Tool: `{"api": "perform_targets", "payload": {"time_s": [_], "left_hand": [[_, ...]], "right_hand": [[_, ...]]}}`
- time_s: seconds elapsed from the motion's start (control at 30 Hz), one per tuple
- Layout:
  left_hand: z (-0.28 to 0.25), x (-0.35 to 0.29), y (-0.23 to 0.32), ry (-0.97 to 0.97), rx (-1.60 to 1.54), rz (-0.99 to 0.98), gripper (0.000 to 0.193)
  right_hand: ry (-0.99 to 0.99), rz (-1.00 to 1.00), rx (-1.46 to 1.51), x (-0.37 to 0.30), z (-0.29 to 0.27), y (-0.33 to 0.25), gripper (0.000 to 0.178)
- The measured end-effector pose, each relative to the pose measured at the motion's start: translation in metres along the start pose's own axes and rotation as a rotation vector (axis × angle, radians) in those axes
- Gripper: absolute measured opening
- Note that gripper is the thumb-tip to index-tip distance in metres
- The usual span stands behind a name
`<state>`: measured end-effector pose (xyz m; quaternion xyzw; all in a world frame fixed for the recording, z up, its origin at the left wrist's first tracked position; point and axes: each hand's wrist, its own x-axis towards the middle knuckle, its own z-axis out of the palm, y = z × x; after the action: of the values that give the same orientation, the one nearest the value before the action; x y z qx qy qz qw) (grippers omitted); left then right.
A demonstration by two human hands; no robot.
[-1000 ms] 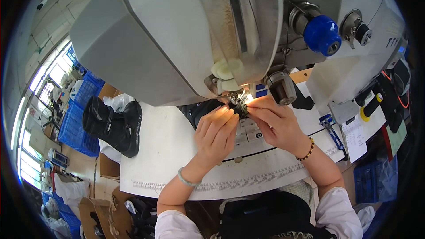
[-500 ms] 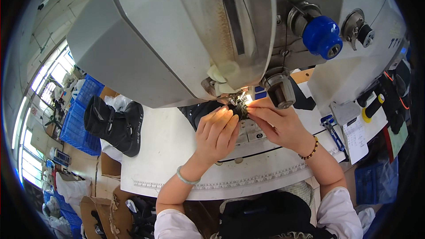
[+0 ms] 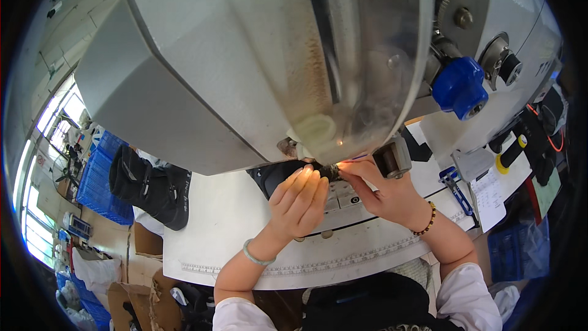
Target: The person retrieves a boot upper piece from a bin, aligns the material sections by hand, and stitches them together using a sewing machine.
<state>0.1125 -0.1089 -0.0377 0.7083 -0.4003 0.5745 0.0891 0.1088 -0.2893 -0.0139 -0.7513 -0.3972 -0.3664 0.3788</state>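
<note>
Under the head of a large grey sewing machine (image 3: 214, 55), both of my hands pinch a small black piece of material (image 3: 333, 172) in the lamp light. My left hand (image 3: 299, 201) is closed at its left side, with the fingers bunched together. From the right, my right hand (image 3: 384, 191) pinches its other edge between thumb and fingers. More black material (image 3: 264, 179) lies left of the needle area, partly behind my left hand. The machine head hides the needle, and the exact shape of the piece cannot be made out.
A black boot (image 3: 150, 189) stands on the left of the white table (image 3: 239, 251), which has a ruler strip along its front edge. Blue snips (image 3: 458, 191), paper (image 3: 488, 199) and a yellow-and-black spool (image 3: 511, 154) lie at right. Blue crates (image 3: 101, 178) stand beyond the left edge.
The view has tilted and come nearer the machine, so its head looks larger and lower. Both hands keep their pinch on the black material, with only slight finger shifts.
</note>
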Motion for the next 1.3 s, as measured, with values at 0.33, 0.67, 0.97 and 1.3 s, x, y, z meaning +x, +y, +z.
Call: {"api": "perform_targets", "payload": {"time_s": [0.33,0.67,0.97,1.3], "left_hand": [[-0.011,0.009,-0.003,-0.119,-0.071,-0.089,0.019],[-0.014,0.003,-0.015,-0.144,-0.124,-0.151,0.031],[-0.013,0.002,-0.007,-0.131,-0.059,-0.190,0.029],[-0.016,0.003,-0.004,-0.210,-0.017,-0.228,0.033]], "right_hand": [[0.077,0.179,-0.005,0.000,0.007,-0.001,0.025],[0.113,0.249,-0.063,0.002,0.007,-0.007,0.023],[0.256,0.366,-0.017,0.006,0.025,-0.013,0.021],[0.244,0.577,0.312,-0.003,0.025,0.002,0.022]]}}
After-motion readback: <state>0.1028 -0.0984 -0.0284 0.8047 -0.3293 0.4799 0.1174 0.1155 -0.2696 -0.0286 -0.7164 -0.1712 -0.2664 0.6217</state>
